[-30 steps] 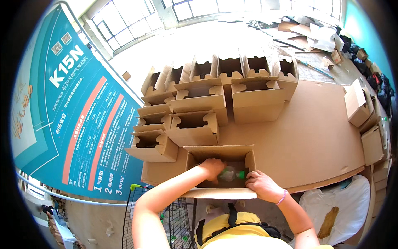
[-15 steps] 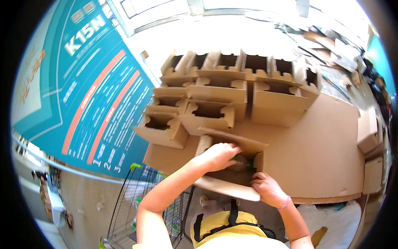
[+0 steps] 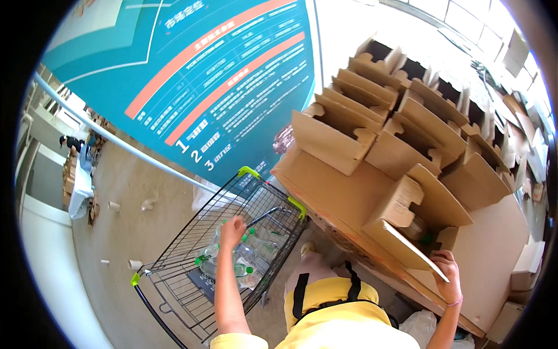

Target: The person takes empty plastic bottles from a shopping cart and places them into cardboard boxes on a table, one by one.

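My right hand (image 3: pixel 446 269) grips the near flap edge of an open cardboard box (image 3: pixel 401 247), thumb and fingers on either side of the board. Inside this box lies a clear plastic bottle (image 3: pixel 415 229) with a green cap, partly hidden by the walls. Away to the left, my left hand (image 3: pixel 233 230) is over a wire shopping cart (image 3: pixel 180 232); its fingers bend away from view, and whether they hold anything is hidden. Several clear plastic bottles (image 3: pixel 247 256) with green caps lie in the cart, close below that hand.
Rows of open cardboard boxes (image 3: pixel 407 142) stand on a large cardboard-covered surface (image 3: pixel 325 180). A tall teal banner (image 3: pixel 232 75) rises behind the cart. Stacked cardboard (image 3: pixel 526 267) lines the right side. Far left, a person (image 3: pixel 72 142) is near piled goods. Paper cups (image 3: pixel 135 264) lie on the floor.
My view has swung left toward the cart. My left hand has left the box and moved over the cart. My right hand stays at the box; a bottle lies inside it.
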`<act>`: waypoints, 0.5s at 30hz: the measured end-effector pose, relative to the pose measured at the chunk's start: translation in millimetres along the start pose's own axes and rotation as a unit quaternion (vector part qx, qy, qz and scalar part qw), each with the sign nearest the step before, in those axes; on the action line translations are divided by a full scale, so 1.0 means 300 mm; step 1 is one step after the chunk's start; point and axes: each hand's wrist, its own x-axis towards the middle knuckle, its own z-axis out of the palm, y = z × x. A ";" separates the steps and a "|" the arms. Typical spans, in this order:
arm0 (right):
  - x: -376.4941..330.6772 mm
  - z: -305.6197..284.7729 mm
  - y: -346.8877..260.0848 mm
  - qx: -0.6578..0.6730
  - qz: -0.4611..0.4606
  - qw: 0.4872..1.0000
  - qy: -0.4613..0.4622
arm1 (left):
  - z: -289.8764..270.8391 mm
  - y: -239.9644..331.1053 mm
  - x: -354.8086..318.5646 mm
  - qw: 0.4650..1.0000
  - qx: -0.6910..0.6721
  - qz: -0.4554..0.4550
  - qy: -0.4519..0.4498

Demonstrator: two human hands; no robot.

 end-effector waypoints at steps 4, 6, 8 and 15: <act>0.021 -0.003 -0.025 -0.007 0.011 1.000 0.013 | 0.098 -0.502 -0.129 0.983 0.117 -0.121 0.080; 0.010 0.005 -0.016 -0.071 0.020 0.997 0.014 | 0.098 -0.621 -0.173 0.958 0.163 -0.188 0.143; 0.001 0.016 -0.036 -0.098 0.069 0.993 0.009 | 0.078 -0.670 -0.178 0.947 0.203 -0.247 0.045; -0.020 0.022 -0.015 -0.102 0.117 0.988 -0.024 | 0.064 -0.712 -0.155 0.918 0.254 -0.304 -0.002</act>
